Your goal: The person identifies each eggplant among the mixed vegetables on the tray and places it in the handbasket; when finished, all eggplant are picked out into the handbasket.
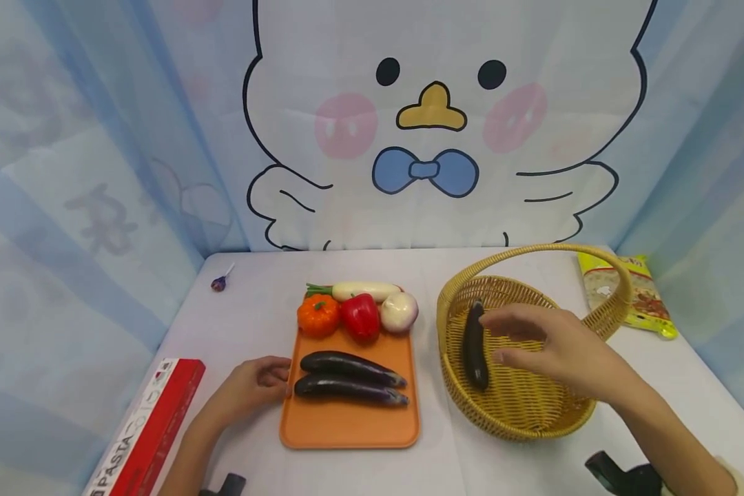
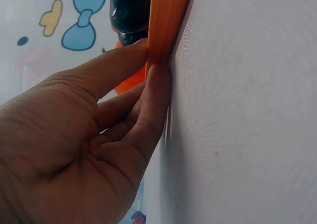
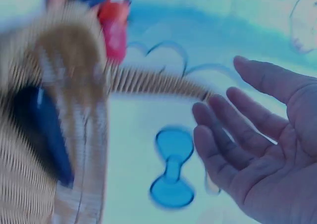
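My left hand (image 1: 260, 382) is at the left edge of an orange tray (image 1: 347, 434), pinching its rim between thumb and fingers in the left wrist view. Two dark eggplants (image 1: 352, 368) lie side by side across the tray. A third eggplant (image 1: 474, 348) rests inside a woven basket (image 1: 514, 434), along its left side. Over the basket hovers my right hand (image 1: 552, 344), its fingers loosely extended and holding nothing. The right wrist view shows the same hand (image 3: 267, 144) with spread fingers, apart from the eggplant (image 3: 44, 135).
Behind the eggplants are a white radish (image 1: 366, 291), an orange round vegetable (image 1: 318, 315), a red bell pepper (image 1: 361, 317) and a purple-white bulb (image 1: 399, 312). A pasta box (image 1: 155, 427) lies at left, a lollipop-like item (image 1: 220, 283) farther back. A yellow packet (image 1: 635, 293) sits behind the basket, whose handle (image 1: 533, 249) arches up.
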A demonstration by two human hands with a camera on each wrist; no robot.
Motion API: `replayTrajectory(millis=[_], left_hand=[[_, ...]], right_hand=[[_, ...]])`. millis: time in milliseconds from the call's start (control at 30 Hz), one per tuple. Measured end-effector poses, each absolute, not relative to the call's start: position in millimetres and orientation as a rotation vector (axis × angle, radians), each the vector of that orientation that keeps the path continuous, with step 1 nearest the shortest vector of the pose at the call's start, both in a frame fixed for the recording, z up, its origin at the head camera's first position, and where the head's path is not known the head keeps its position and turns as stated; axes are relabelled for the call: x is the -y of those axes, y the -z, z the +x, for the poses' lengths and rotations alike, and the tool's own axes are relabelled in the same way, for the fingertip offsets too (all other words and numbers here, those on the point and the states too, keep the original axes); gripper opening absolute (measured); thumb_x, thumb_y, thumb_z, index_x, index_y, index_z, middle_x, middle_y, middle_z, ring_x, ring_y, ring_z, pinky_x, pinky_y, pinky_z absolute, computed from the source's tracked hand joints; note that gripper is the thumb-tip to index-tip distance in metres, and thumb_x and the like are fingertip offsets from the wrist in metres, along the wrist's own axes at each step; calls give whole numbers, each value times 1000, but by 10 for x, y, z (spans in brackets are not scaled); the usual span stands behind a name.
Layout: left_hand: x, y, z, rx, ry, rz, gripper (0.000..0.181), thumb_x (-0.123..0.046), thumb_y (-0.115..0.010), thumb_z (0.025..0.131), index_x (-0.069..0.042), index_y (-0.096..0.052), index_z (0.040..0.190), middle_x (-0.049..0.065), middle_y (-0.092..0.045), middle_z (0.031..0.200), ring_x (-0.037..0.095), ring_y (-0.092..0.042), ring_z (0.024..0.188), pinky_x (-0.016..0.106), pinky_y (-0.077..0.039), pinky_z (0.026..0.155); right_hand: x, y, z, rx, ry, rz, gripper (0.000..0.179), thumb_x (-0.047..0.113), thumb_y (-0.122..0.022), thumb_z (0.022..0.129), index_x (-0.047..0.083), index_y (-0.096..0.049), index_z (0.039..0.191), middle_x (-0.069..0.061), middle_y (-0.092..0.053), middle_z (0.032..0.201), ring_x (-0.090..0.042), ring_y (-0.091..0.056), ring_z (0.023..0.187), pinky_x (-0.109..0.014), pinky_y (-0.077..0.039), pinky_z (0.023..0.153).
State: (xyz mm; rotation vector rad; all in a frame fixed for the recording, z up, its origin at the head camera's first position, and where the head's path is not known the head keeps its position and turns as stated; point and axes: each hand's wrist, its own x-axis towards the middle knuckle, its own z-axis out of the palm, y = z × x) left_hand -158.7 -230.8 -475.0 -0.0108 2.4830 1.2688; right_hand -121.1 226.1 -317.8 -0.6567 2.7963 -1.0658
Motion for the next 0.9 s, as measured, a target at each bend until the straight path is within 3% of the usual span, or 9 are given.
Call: replayTrajectory(millis=[233,567,900], left_hand=[[2296,4738,-1579,-2481,-1271,-13,50,-22,-82,82,-9,-65,127,-2,-67,97,16,-64,87,36,-56,83],[2316,4747,-1555,-2471,-1272,-25,51,-23,-82,82,-10,-64,128,-1,-67,98,16,-64,88,36,-56,82],[2328,4748,-1565,-2477,-1289,18,51,-24,-82,82,-9,-64,128,-1,-67,98,16,-64,88,36,-56,84]], right_hand=[[-1843,3314,-849,-2812,1159,-851,29,34,-73,91,30,-68,118,18,-65,115,-9,-63,106,-35,-53,88],[-1324,3769,-758,-2599,1374,-805,33,41,-72,90,34,-65,121,18,-63,121,-10,-58,116,-39,-49,96],[-1102,4125,-887,-2651,1300,-652,46,27,-82,81,18,-67,123,12,-62,122,-15,-59,112,-42,-49,93]])
